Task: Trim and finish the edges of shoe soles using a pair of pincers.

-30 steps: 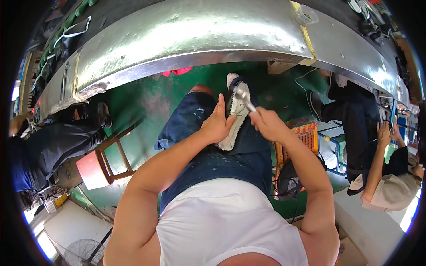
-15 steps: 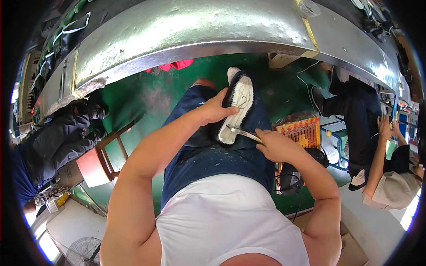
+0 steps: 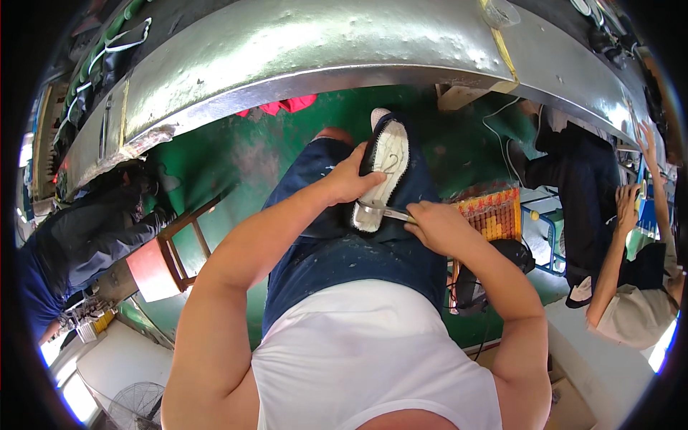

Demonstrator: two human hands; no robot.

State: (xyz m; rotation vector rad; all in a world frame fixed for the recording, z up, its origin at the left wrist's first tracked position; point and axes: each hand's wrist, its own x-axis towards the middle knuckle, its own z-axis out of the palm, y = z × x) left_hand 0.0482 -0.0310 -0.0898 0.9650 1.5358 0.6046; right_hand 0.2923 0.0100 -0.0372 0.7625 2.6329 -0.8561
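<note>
A dark shoe (image 3: 393,154) lies bottom-up along my thigh, its whitish underside ringed by a notched edge. My left hand (image 3: 351,178) is closed around its left side, thumb pressed on the underside. My right hand (image 3: 435,227) grips a metal hand tool (image 3: 390,212) with a curved head and a narrow handle. That head rests across the heel end of the shoe, at its near end; whether it bites the edge is too small to tell.
A metal-faced bench (image 3: 301,46) runs across the far side. To my right are a woven bead mat (image 3: 494,215), a black bag (image 3: 487,276) and a seated co-worker (image 3: 631,308). At left stands a wooden stool (image 3: 154,272), with another person (image 3: 79,222) nearby.
The tool's head has moved slightly toward me and left across the heel end, its handle lying flatter. My right hand shifted a little left. The co-worker at right has raised a hand toward the bench.
</note>
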